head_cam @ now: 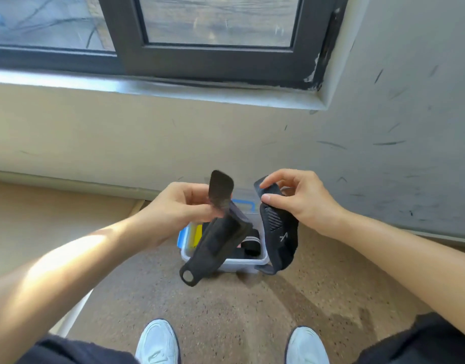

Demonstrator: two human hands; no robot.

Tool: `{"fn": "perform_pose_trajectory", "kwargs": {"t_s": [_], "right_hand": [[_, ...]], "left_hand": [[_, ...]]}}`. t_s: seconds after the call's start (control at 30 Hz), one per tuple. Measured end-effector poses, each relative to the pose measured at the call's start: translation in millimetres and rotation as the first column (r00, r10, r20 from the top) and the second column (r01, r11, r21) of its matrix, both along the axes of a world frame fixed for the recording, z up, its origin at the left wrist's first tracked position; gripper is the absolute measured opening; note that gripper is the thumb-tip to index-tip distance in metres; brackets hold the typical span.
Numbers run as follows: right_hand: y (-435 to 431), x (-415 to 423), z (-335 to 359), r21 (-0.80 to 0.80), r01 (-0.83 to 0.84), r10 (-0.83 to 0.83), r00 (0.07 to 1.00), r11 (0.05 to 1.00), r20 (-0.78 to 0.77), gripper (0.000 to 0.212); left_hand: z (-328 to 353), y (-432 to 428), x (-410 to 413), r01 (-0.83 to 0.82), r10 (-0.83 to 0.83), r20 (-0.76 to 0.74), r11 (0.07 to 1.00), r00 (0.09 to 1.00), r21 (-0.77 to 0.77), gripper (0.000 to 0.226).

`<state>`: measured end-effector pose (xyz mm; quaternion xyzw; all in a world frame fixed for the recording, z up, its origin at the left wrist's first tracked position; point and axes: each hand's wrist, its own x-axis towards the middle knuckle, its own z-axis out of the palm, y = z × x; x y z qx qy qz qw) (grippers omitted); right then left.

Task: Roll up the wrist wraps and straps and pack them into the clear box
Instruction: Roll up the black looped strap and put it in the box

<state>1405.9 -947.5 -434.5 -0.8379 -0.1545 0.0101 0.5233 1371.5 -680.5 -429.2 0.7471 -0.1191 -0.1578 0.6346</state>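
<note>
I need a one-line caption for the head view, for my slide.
Left hand holds the left wrap, right hand the right wrap, both unrolled above the clear box.

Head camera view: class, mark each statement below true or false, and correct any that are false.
1. The left hand holds the left wrap and the right hand holds the right wrap. True.
2. The clear box stands on a table. False: it stands on the floor, below the hands.
3. The clear box has nothing in it. False: a striped roll and a yellow item lie inside.
4. Both wraps hang unrolled. True.
5. The person wears black shoes. False: the shoes are white.
</note>
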Motion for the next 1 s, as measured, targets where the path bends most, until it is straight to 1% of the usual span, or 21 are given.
{"fn": "perform_pose_trajectory", "kwargs": {"t_s": [0.07, 0.17, 0.27, 0.33, 0.53, 0.6, 0.73, 0.87, 1.0], "right_hand": [[1.3, -2.5, 5.4, 0.012, -0.009, 0.009, 1.0, 1.0, -0.025, 0.009], [5.6, -8.4, 4.7, 0.0, -0.083, 0.083, 0.991, 0.997, -0.102, 0.016], [13.1, -12.9, 0.9, 0.103, -0.121, 0.14, 0.968, 0.987, -0.209, 0.023], [17.9, -11.2, -3.5, 0.143, -0.08, 0.108, 0.974, 0.987, -0.201, 0.022], [16.4, 2.3, -12.8, 0.138, 0.072, -0.041, 0.976, 0.988, -0.215, 0.013], [13.9, 5.6, -14.8, 0.131, 0.106, -0.075, 0.972, 0.986, -0.222, 0.01], [11.2, 9.8, -11.7, 0.188, 0.159, -0.108, 0.961, 0.969, -0.256, 0.01], [2.2, 17.2, -6.5, 0.235, 0.231, -0.176, 0.957, 0.944, -0.232, 0.006], [-3.8, 22.0, -4.9, 0.262, 0.294, -0.242, 0.947, 0.919, -0.213, 0.007]], "left_hand": [[0.4, -0.2, 2.4, -0.08, 0.078, 0.041, 0.996, 0.996, 0.04, 0.017], [-0.4, -3.4, 7.1, -0.216, 0.212, 0.079, 0.976, 0.974, 0.043, 0.007], [-2.6, -10.2, 14.1, -0.297, 0.294, 0.074, 0.954, 0.953, 0.037, 0.007], [-2.6, -14.9, 20.1, -0.316, 0.316, 0.034, 0.949, 0.948, 0.015, 0.009], [-4.9, -31.4, 42.6, -0.373, 0.367, -0.091, 0.926, 0.926, -0.066, 0.009], [-4.6, -37.9, 47.7, -0.369, 0.36, -0.11, 0.926, 0.927, -0.082, 0.009], [-4.0, -46.7, 55.8, -0.31, 0.307, -0.049, 0.945, 0.951, -0.104, 0.006], [-14.9, -50.4, 59.6, -0.194, 0.193, -0.055, 0.981, 0.98, -0.004, 0.02], [-29.0, -53.2, 60.8, -0.138, 0.145, -0.057, 0.984, 0.988, 0.117, 0.018]]}}
